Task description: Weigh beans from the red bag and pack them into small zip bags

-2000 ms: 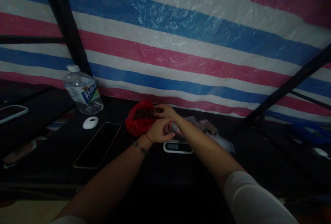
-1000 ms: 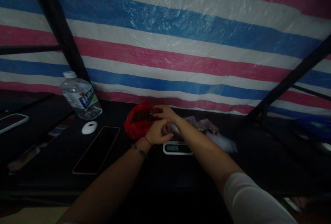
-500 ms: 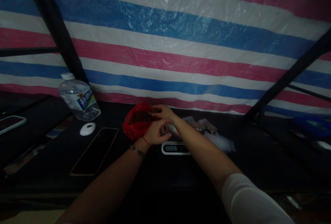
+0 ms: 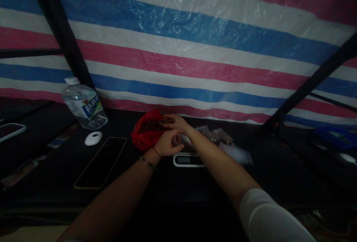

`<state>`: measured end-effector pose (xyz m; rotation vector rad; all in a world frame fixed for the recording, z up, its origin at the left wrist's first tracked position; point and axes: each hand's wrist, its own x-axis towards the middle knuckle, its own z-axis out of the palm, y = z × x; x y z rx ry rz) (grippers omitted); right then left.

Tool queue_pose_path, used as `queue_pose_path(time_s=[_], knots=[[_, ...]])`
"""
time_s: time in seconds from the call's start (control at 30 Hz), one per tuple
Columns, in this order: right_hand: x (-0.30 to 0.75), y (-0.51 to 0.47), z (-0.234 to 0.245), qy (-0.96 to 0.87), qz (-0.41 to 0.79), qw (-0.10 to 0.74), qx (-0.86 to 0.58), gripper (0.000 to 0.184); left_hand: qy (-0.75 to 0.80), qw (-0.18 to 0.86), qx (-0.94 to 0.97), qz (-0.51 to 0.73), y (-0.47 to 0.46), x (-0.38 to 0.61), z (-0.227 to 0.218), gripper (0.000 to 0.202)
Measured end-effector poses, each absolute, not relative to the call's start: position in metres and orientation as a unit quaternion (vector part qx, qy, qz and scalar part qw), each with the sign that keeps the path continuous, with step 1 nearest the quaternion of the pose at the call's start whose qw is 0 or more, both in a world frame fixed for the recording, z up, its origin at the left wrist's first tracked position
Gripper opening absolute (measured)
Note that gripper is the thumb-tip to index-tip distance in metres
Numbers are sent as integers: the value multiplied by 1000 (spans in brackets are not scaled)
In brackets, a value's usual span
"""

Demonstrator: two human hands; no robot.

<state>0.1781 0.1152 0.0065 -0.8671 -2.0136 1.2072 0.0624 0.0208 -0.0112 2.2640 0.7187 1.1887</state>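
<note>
A red plastic bag (image 4: 142, 134) full of dark small pieces lies open on the dark table (image 4: 195, 190). My right hand (image 4: 174, 121) reaches across into the bag's mouth, fingers on the contents. My left hand (image 4: 166, 143) is curled around a small clear packet (image 4: 180, 137) just above a small white digital scale (image 4: 189, 159). What the right fingers hold is too dim to make out.
A water bottle (image 4: 82, 104), a white round puck (image 4: 93, 138) and a dark phone (image 4: 100, 162) lie to the left. Several small filled clear packets (image 4: 219, 135) sit right of the scale. A striped tarp (image 4: 195, 48) backs the table; black frame poles (image 4: 60, 29) cross it.
Both hands stay at the bag and the scale; only the view has shifted slightly.
</note>
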Motion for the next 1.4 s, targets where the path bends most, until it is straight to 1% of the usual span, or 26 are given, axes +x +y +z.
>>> queue_pose_path(time_s=[0.07,0.13,0.27,0.37,0.43,0.5,0.6,0.67,0.83,0.93,1.1,1.2,1.3,1.4], knots=[[190,110,8,-741,457,360,-334,53,260,236,827,439,21,62,-11,43],[205,104,11,-730,442,394,-341,50,259,229,826,445,21,61,-12,42],[226,97,11,-724,397,415,-381,45,258,220,828,447,22,61,-13,43],[218,100,4,-735,382,398,-395,52,254,222,832,441,22,63,-12,42],[204,105,-2,-744,403,366,-387,53,257,215,832,442,21,63,-11,41],[190,111,-5,-759,413,333,-377,48,260,207,830,448,21,62,-10,40],[177,118,-4,-793,378,306,-367,40,261,209,824,458,21,60,-11,41],[174,120,-1,-806,362,300,-358,40,259,214,822,459,21,59,-12,42],[173,122,2,-800,380,286,-366,40,252,217,829,449,21,60,-13,41],[173,123,0,-779,392,320,-370,39,247,209,829,456,21,61,-12,41],[197,112,2,-733,398,405,-375,50,247,207,826,463,20,59,-11,40],[227,95,4,-720,391,445,-362,43,264,218,816,466,22,58,-13,41],[256,75,-1,-711,331,466,-409,38,307,233,782,491,26,59,-16,41],[273,60,-9,-730,227,452,-461,39,352,249,728,532,33,61,-19,40]])
